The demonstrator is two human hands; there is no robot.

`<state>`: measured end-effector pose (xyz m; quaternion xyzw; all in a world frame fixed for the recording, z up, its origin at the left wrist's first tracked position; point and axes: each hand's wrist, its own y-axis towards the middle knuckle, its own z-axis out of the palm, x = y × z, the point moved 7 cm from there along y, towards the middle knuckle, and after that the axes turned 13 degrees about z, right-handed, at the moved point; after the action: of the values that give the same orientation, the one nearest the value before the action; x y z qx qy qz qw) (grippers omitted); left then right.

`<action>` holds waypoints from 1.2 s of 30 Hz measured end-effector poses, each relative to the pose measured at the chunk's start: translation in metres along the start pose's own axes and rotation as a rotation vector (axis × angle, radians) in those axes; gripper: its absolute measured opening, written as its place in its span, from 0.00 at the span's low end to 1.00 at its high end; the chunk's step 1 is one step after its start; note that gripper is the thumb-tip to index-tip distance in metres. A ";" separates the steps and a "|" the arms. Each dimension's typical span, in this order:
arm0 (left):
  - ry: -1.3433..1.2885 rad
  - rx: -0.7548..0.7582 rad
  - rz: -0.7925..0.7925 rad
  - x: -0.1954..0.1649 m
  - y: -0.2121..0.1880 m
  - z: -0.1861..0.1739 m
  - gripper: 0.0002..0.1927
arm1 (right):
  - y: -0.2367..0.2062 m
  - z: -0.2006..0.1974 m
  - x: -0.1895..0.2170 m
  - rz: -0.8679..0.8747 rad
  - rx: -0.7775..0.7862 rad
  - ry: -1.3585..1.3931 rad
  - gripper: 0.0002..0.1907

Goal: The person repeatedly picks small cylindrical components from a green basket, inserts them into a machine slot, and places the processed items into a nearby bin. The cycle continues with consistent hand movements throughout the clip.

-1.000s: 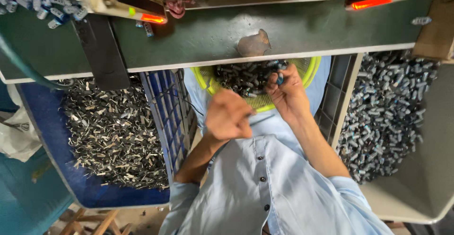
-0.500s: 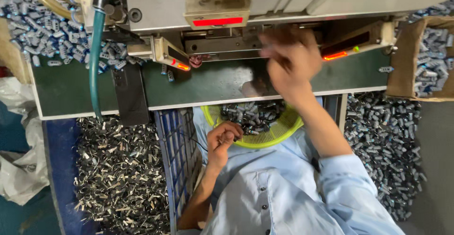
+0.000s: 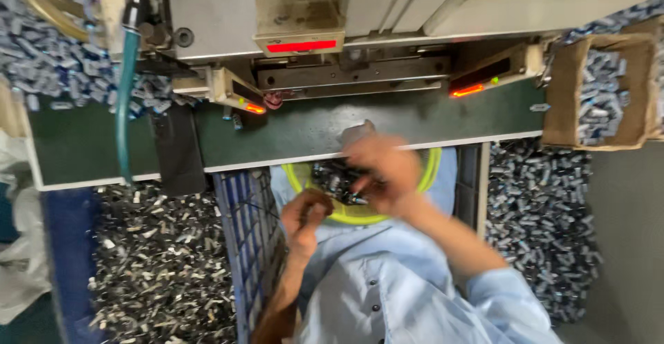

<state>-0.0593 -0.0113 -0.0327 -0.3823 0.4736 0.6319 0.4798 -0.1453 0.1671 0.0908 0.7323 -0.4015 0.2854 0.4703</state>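
Observation:
A yellow-rimmed bowl (image 3: 361, 217) of small dark metal parts (image 3: 330, 176) rests in my lap, against my light blue shirt (image 3: 387, 288). My right hand (image 3: 384, 171) is blurred with motion just over the bowl, its fingers pointing down into the parts. My left hand (image 3: 304, 212) hovers at the bowl's near left rim with its fingers curled into a loose fist; whether it holds anything is hidden. Above both hands runs the green ledge (image 3: 290, 133) of a press machine.
A blue crate (image 3: 242, 247) of metal scrap (image 3: 159, 261) stands at my left. A bin of small silver parts (image 3: 539, 226) stands at my right. A cardboard box (image 3: 598, 91) of parts sits on the ledge. A green hose (image 3: 124, 102) hangs left. Orange lights (image 3: 467, 91) glow.
My right hand has come down from the machine's slot to the bowl in my lap. My left hand has stayed by the bowl's rim. The view has tilted slightly.

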 end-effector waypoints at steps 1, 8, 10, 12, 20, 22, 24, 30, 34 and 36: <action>-0.086 -0.039 -0.025 0.002 -0.001 -0.001 0.12 | -0.028 0.023 -0.015 0.152 0.151 -0.041 0.22; -0.002 -0.040 -0.072 0.003 -0.004 0.024 0.08 | -0.160 0.086 -0.100 0.965 0.122 0.760 0.12; 0.002 -0.008 0.056 -0.011 0.002 0.034 0.05 | -0.157 0.081 -0.101 0.970 0.143 0.702 0.10; 0.110 0.054 0.185 -0.027 0.008 0.041 0.04 | -0.147 0.073 -0.098 1.042 0.137 0.743 0.06; 0.258 0.023 -0.002 -0.017 0.029 0.043 0.07 | -0.091 0.029 -0.061 0.550 0.030 0.578 0.10; 0.514 0.054 0.282 -0.035 0.030 0.047 0.09 | -0.105 0.037 -0.076 0.713 -0.026 0.770 0.11; 0.688 0.076 0.519 -0.050 0.027 0.051 0.10 | -0.122 0.050 -0.090 0.858 -0.071 0.981 0.14; 0.937 0.230 0.840 -0.071 0.029 0.059 0.14 | -0.128 0.067 -0.112 0.744 0.024 1.005 0.16; 0.748 0.175 0.559 -0.068 0.038 0.047 0.09 | -0.126 0.063 -0.113 0.735 -0.011 0.972 0.14; 0.594 0.113 0.360 -0.061 0.037 0.042 0.07 | -0.123 0.058 -0.105 0.661 -0.044 0.960 0.16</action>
<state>-0.0811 0.0106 0.0434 -0.4326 0.6865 0.5404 0.2226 -0.0914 0.1759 -0.0720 0.3467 -0.3564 0.7086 0.5007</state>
